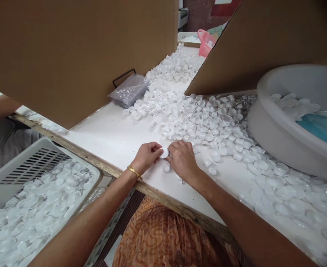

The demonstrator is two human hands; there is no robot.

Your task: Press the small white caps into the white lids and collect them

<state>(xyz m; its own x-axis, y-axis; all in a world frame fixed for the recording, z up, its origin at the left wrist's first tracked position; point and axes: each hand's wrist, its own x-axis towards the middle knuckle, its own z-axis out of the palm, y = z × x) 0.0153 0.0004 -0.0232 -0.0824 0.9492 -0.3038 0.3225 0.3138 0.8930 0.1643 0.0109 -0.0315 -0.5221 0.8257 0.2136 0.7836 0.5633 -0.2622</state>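
Observation:
My left hand (147,155) and my right hand (182,160) meet over the white table (110,137), and both pinch one small white plastic cap (164,152) between their fingertips. A gold bangle sits on my left wrist. Another white cap (166,168) lies on the table just below the hands. A broad heap of white caps (205,122) spreads right behind and to the right of my right hand.
A grey plastic basket (26,167) filled with white caps stands at the lower left. A large white basin (291,126) holding caps sits at the right. Cardboard walls (77,52) rise behind. A clear plastic bag (130,91) and a pink basket (206,42) lie farther back. Another person's arm shows at far left.

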